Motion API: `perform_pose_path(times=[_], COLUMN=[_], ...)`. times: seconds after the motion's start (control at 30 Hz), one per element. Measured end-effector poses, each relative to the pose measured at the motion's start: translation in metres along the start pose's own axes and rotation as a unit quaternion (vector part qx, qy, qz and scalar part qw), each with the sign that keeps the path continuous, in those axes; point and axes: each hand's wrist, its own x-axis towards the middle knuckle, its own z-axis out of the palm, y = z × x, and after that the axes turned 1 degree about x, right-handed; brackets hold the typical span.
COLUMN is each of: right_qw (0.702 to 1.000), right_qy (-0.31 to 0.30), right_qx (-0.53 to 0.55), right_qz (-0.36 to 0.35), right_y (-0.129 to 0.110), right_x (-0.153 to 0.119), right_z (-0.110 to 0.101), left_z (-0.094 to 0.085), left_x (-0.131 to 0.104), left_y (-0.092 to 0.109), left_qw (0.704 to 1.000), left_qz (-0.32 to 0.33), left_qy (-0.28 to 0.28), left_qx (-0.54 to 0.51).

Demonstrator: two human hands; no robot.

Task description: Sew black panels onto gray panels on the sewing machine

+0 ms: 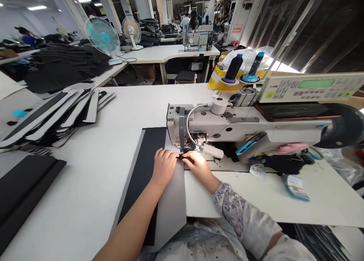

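Observation:
A grey and black fabric panel [173, 200] lies lengthwise in front of me, its far end beside the head of a sewing machine [218, 119]. My left hand [165, 166] rests on top of it, fingers laid forward and their tips close to the needle area. On the other side of the panel's right edge, my right hand [198, 165] pinches a small dark strip [180, 157] between thumb and forefinger, just under the presser foot area. Both hands' fingertips nearly meet there. The needle tip itself is too small to make out.
Stacked grey and black pieces [71, 113] lie at the left, with folded black panels [25, 189] nearer. Thread cones [233, 67] and a control panel [313, 87] stand behind the machine. A label bundle [296, 187] lies right. Fans [104, 37] and people are farther off.

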Motion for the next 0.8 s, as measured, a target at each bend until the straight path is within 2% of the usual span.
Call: perform_pose_path(times=[0.1, 0.17, 0.33, 0.47, 0.8], right_qw=[0.984, 0.970, 0.960, 0.961, 0.970], right_qy=[-0.070, -0.088, -0.100, -0.087, -0.044], right_qx=[-0.130, -0.189, -0.240, -0.255, -0.234], right_qz=[-0.103, -0.126, -0.101, -0.066, -0.040], right_y=[0.004, 0.008, 0.019, 0.022, 0.021], right_x=[0.007, 0.009, 0.010, 0.009, 0.011], right_z=[-0.008, -0.013, -0.018, -0.019, -0.017], left_z=[0.006, 0.008, 0.005, 0.005, 0.012], left_x=[0.000, 0.000, 0.000, 0.002, 0.008], left_y=[-0.009, -0.010, 0.000, 0.004, -0.006], left_qw=[1.000, 1.000, 0.999, 0.998, 0.998], left_qz=[0.005, 0.009, 0.011, 0.019, 0.010], left_qy=[0.001, -0.012, -0.045, -0.056, -0.058], left_qx=[0.011, 0.014, 0.025, 0.034, 0.023])
